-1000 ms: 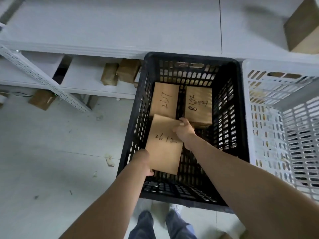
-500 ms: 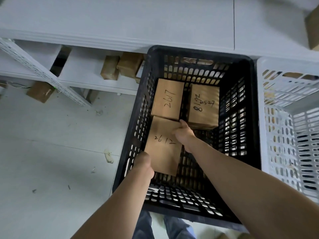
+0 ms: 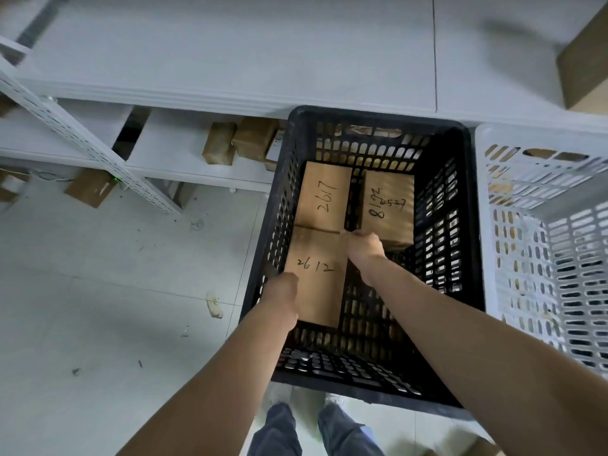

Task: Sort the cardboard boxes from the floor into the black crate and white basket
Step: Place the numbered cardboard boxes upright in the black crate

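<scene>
A cardboard box marked 2612 (image 3: 317,274) lies low inside the black crate (image 3: 467,258), against its left wall. My left hand (image 3: 281,291) grips the box's near left corner. My right hand (image 3: 365,246) grips its far right corner. Behind it in the crate lie a box marked 2617 (image 3: 324,195) and a box marked 8192 (image 3: 388,205), side by side. The white basket (image 3: 559,232) stands right of the crate, its inside mostly hidden by its wall.
White metal shelving (image 3: 230,77) runs behind the crate, with small cardboard boxes (image 3: 240,143) on its lower shelf and one box (image 3: 90,190) on the floor under it. A large box (image 3: 585,67) sits top right. Debris dots the grey floor at left.
Both hands have lowered the 2612 box deeper into the crate and turned it square, so it now lies in line behind the 2617 box.
</scene>
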